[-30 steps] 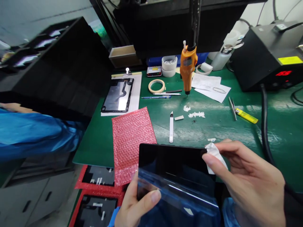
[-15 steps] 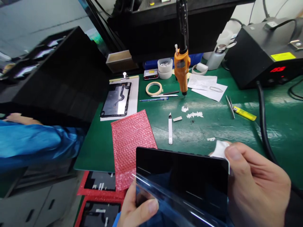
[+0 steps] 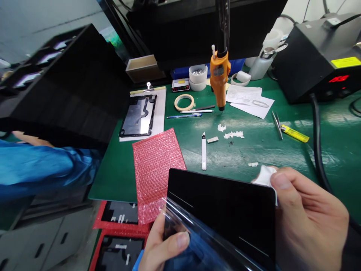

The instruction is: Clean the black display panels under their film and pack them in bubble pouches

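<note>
I hold a black glossy tablet screen in front of me, above the near edge of the green mat. My left hand grips its lower left corner, with the thumb on a clear protective film that peels off the glass. My right hand is closed around the panel's right edge and pinches a small white cloth against its upper right corner.
A red bubble-wrap bag lies left of the panel. On the mat lie a white knife, tweezers, a yellow lighter, pens, a tape roll and another tablet housing. An orange screwdriver hangs above. A co-worker's blue sleeve is at the left.
The panel has tilted and risen, so more of its dark face shows. My right hand has slid the white cloth to its upper right corner and wrapped round the edge. The film has peeled further.
</note>
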### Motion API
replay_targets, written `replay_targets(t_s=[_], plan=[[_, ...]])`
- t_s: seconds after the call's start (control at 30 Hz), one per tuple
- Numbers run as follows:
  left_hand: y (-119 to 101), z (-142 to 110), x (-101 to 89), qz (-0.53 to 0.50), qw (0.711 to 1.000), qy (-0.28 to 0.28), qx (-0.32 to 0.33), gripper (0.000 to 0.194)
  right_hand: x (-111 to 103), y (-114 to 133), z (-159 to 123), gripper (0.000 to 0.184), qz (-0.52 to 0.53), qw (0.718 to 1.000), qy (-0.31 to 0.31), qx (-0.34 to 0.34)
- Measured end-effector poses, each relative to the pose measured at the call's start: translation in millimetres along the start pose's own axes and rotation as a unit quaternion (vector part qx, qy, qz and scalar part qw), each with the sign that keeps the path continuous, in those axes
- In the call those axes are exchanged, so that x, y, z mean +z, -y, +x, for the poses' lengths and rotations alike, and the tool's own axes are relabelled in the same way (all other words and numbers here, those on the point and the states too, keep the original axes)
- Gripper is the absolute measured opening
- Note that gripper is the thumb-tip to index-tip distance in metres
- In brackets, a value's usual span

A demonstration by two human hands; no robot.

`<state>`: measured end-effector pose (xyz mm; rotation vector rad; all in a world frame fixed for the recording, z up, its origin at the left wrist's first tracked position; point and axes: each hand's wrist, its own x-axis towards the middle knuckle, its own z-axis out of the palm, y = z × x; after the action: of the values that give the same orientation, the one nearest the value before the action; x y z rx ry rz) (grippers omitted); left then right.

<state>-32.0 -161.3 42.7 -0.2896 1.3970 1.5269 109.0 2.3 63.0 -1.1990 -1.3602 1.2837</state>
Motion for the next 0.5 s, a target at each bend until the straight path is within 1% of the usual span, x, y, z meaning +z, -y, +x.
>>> replay_targets(t_s=[0.1, 0.17, 0.3, 0.4, 0.5], plan=[[-1, 1, -2.7, 0.024, 1.000, 0.002, -0.015, 0.062, 1, 0, -1, 0.054, 0.004, 1.000, -0.002, -0.008], [-2, 0, -2.3, 0.035, 0.999, -0.007, -0.023, 0.064, 0, -2, 0, 0.054, 0.002, 1.000, 0.002, -0.014], [-5, 0, 2.5, 0.011, 0.999, -0.026, -0.039, 0.066, -2, -7, 3, 0.053, -0.006, 1.000, 0.017, -0.022], [-5, 2, 3.8, -0.010, 0.999, -0.021, -0.037, 0.062, -3, -10, 6, 0.051, -0.009, 0.999, 0.020, -0.027], [-4, 6, 2.2, -0.001, 0.999, -0.003, -0.036, 0.059, -3, -13, 8, 0.048, -0.015, 0.999, 0.011, -0.027]])
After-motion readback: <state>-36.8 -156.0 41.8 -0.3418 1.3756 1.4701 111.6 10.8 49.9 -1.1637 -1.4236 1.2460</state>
